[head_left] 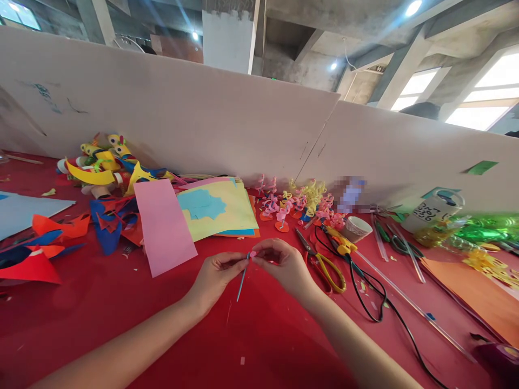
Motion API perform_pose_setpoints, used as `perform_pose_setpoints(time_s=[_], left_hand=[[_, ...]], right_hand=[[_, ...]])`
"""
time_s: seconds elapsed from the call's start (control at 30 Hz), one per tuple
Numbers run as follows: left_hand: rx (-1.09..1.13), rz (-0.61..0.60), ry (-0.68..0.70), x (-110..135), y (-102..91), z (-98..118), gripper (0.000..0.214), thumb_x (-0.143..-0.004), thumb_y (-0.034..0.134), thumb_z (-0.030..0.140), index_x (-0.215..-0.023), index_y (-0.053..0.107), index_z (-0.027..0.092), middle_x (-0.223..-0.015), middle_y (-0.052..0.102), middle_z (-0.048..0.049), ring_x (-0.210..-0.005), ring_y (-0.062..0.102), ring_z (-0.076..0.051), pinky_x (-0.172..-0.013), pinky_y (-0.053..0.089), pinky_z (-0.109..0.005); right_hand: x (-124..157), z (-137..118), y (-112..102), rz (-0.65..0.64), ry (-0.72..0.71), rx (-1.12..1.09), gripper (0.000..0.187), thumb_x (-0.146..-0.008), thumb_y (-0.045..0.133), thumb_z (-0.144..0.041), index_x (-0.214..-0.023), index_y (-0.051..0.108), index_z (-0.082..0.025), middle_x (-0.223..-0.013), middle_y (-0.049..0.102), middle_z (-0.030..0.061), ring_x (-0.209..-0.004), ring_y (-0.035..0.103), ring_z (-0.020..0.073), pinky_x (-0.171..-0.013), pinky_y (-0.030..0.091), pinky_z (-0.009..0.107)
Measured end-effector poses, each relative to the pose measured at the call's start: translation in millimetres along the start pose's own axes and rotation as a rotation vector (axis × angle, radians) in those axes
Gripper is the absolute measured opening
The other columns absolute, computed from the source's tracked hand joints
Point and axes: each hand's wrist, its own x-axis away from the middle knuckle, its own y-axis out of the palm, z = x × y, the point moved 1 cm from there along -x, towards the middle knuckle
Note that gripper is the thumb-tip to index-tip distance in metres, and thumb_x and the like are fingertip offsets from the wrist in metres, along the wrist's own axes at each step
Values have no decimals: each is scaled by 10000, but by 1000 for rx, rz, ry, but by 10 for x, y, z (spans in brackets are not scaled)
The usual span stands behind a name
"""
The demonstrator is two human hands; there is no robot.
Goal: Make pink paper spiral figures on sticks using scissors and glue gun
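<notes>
My left hand (217, 273) pinches a thin blue stick (242, 278) that slants down toward the red tablecloth (121, 313). My right hand (284, 265) is closed in a pinch on a small pink paper piece (253, 253) at the stick's top end. Both hands meet above the middle of the table. Just beyond them lie a pink paper sheet (164, 227) and a stack of yellow and blue sheets (217, 208). Yellow-handled scissors (324, 262) lie right of my right hand.
Several small pink and yellow curled paper figures (295, 205) stand by the white partition wall (203, 119). A heap of coloured paper crafts (105, 173) sits far left. A glue gun with black cord (357, 270), clear sticks (409, 302), orange sheets (474, 292) and green foil (486, 229) lie right.
</notes>
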Motion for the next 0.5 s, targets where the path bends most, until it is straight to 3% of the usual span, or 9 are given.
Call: perform_pose_setpoints(time_s=[0.5], left_hand=[[-104, -14, 110, 7, -11, -11, 136, -663, 690, 310, -756, 738, 223, -776, 729, -34, -777, 640, -208, -738, 485, -292]], right_hand=[[18, -28, 27, 7, 4, 83, 117, -724, 661, -258, -814, 646, -185, -776, 654, 38, -697, 623, 154, -663, 519, 272]])
